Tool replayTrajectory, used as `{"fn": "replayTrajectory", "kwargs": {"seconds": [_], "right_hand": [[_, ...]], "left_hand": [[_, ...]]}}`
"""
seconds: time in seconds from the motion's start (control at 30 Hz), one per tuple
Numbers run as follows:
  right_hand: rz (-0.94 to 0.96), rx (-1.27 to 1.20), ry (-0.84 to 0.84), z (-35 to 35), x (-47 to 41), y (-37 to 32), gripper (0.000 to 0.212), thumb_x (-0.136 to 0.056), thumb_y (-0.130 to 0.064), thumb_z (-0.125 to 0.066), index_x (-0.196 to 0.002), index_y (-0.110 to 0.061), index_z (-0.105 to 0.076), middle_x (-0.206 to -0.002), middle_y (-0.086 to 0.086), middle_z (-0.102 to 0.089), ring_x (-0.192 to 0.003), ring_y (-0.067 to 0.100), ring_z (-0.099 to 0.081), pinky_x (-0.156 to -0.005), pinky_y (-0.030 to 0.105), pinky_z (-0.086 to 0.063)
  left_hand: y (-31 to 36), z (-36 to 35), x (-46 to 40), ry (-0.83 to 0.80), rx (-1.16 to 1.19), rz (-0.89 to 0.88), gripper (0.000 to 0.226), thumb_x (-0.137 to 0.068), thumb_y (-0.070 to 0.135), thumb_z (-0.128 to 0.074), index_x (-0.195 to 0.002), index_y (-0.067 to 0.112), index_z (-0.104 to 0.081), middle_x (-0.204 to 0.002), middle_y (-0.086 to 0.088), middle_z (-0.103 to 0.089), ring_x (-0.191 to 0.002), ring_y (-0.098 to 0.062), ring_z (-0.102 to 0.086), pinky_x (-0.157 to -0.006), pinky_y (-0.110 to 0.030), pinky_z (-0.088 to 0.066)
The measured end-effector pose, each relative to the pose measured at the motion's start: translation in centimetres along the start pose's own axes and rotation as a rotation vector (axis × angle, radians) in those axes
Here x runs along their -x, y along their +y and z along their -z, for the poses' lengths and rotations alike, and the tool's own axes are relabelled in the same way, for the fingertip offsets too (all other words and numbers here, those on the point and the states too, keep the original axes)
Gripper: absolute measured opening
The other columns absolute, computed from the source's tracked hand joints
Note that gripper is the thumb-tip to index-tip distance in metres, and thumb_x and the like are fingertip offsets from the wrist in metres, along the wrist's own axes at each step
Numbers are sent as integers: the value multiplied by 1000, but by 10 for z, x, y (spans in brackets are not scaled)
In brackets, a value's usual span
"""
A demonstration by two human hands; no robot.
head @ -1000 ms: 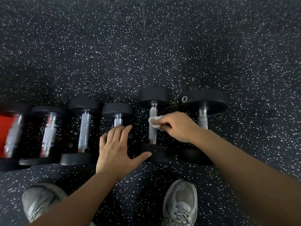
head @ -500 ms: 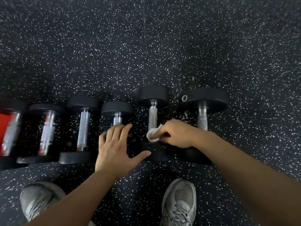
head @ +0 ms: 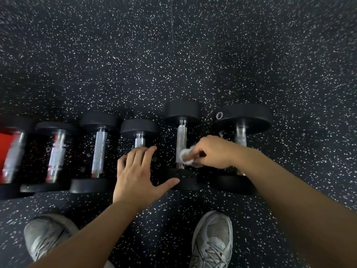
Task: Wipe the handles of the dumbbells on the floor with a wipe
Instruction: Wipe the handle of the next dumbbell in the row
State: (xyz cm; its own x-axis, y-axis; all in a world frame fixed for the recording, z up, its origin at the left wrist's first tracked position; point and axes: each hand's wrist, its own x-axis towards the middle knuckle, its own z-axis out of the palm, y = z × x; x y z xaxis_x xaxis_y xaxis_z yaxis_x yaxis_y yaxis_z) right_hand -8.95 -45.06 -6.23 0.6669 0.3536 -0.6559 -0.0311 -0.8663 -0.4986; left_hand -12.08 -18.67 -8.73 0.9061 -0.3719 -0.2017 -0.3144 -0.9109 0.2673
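Several black dumbbells with chrome handles lie side by side on the speckled floor. My right hand (head: 214, 151) pinches a small white wipe (head: 187, 159) against the lower end of the knurled handle (head: 181, 139) of the second dumbbell from the right. My left hand (head: 138, 173) lies flat with fingers spread over the small dumbbell (head: 139, 129) just to the left, covering most of its handle; its thumb touches the near head (head: 185, 180) of the dumbbell under the wipe. The largest dumbbell (head: 244, 118) lies at the far right, partly behind my right wrist.
Three more dumbbells (head: 99, 151) continue the row to the left; the leftmost one (head: 11, 153) shows red beside it. My two grey sneakers (head: 212, 240) stand just in front of the row. Black speckled rubber floor (head: 173, 55) stretches beyond the dumbbells.
My right hand slid the wipe down the handle from its upper part to its lower end. My left hand stayed on the small dumbbell.
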Motion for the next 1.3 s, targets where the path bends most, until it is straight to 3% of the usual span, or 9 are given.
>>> {"fn": "replayTrajectory", "kwargs": {"seconds": [0.13,0.3,0.37,0.47,0.53,0.63,0.77,1.0,1.3], "right_hand": [[19,-173,68,9,7,3,29,-99,-27,-65,-125,-37,-71,-117,-13,-73,-91,-8,-67,-81,14,-52],[8,-415,208,6,-11,-4,19,-99,-33,-62,-113,-38,-73,-108,-12,-75,-103,8,-69,-97,36,-54],[-18,-351,262,2,-19,-6,18,-98,-32,-59,-115,-38,-63,-107,-5,-74,-86,12,-70,-84,42,-58],[-11,-153,462,-7,-27,-9,20,-100,-31,-57,-117,-39,-51,-76,-1,-70,-50,14,-56,-54,42,-49],[35,-10,556,-13,-26,-12,18,-103,-31,-56,-120,-36,-58,-73,-7,-66,-58,12,-59,-58,33,-42],[42,117,574,-21,-21,-7,32,-106,-43,-47,-135,-42,-60,-102,-6,-72,-88,21,-69,-68,34,-48],[44,234,519,-25,-21,-8,41,-106,-54,-37,-143,-46,-52,-107,-9,-68,-93,16,-68,-66,29,-40],[-22,214,647,-13,-38,-14,36,-108,-41,-40,-139,-39,-59,-109,-7,-70,-95,21,-69,-76,32,-49],[172,228,282,-28,-10,-17,32,-104,-40,-52,-134,-39,-64,-129,-8,-70,-117,17,-66,-100,32,-49]], "left_hand": [[0,0,0,6,9,-3,108,-77,100,-30,-150,21,-43,-146,-2,-52,-141,-23,-41,-120,-49,-27],[0,0,0,4,0,-4,108,-77,100,-30,-150,21,-44,-146,-2,-52,-141,-23,-41,-120,-48,-26],[0,0,1,4,1,-5,108,-77,100,-29,-150,21,-44,-146,-2,-53,-141,-24,-41,-120,-48,-26],[0,0,0,-2,1,-3,109,-77,100,-29,-150,21,-44,-146,-2,-52,-142,-24,-41,-121,-49,-26],[0,0,0,-6,-3,-2,109,-77,100,-29,-151,22,-43,-147,-1,-52,-143,-23,-40,-121,-49,-27],[-1,-1,0,-4,-2,-4,109,-77,100,-29,-151,21,-43,-147,-1,-52,-143,-22,-39,-121,-49,-27],[0,0,-1,-14,0,2,111,-75,101,-25,-152,23,-42,-148,1,-51,-144,-21,-38,-122,-48,-25],[-2,0,0,-21,3,0,111,-76,102,-25,-153,23,-40,-148,1,-51,-146,-22,-39,-122,-49,-26],[0,1,0,-10,19,2,108,-76,100,-29,-151,24,-42,-145,2,-54,-143,-22,-41,-120,-49,-29]]}}
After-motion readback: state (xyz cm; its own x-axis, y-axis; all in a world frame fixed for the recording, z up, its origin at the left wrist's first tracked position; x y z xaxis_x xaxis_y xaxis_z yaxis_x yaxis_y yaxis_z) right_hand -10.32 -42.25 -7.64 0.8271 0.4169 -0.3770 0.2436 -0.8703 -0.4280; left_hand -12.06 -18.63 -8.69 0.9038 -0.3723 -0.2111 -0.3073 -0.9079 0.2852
